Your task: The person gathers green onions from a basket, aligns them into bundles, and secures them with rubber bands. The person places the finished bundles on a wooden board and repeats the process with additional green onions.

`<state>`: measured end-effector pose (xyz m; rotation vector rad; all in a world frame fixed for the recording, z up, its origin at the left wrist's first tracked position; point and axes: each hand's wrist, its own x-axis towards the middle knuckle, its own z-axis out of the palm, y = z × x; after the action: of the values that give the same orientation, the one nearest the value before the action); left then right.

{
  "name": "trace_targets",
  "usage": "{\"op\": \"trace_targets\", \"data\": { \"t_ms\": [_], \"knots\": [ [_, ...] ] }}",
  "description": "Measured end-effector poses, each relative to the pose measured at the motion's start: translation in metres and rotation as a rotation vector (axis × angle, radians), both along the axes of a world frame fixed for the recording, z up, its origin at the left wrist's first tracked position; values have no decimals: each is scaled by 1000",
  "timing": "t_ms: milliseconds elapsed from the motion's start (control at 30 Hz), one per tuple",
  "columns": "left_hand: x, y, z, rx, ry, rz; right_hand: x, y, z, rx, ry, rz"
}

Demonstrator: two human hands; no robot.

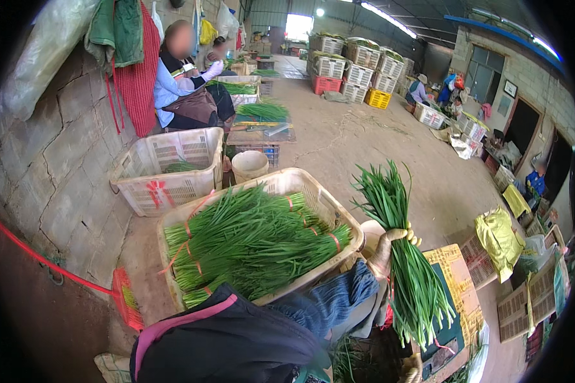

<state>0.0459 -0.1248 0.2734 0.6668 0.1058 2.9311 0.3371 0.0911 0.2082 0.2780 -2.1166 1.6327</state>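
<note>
A bunch of long green leafy stalks, like garlic chives (414, 273), is gripped near its middle by my gloved left hand (388, 246). Its leaf tips point up and its pale cut ends hang down over a low work board (443, 306) with a dark green pad. Near the bottom edge, my gloved right hand (411, 368) shows only in part, below the pale ends; whether it holds anything cannot be told. A pink-red tie dangles by those ends. Left of my hands, a large white plastic crate (316, 184) holds many similar bunches bound with red ties.
A second white crate (172, 191) and a white bucket (250, 165) stand beyond the full crate. A red broom (124, 297) leans at the left. A person (187, 86) sits by the wall. Stacked crates (359, 72) stand farther back, and a yellow sack (498, 239) lies at right.
</note>
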Motion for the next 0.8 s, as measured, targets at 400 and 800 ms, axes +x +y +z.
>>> {"op": "trace_targets", "data": {
  "t_ms": [400,800],
  "knots": [
    [17,22,5,-45,40,48,-28,20,-19,-351,-86,-197],
    [-17,3,-37,540,-224,-319,-46,-27,3,-431,-223,-62]
  ]
}}
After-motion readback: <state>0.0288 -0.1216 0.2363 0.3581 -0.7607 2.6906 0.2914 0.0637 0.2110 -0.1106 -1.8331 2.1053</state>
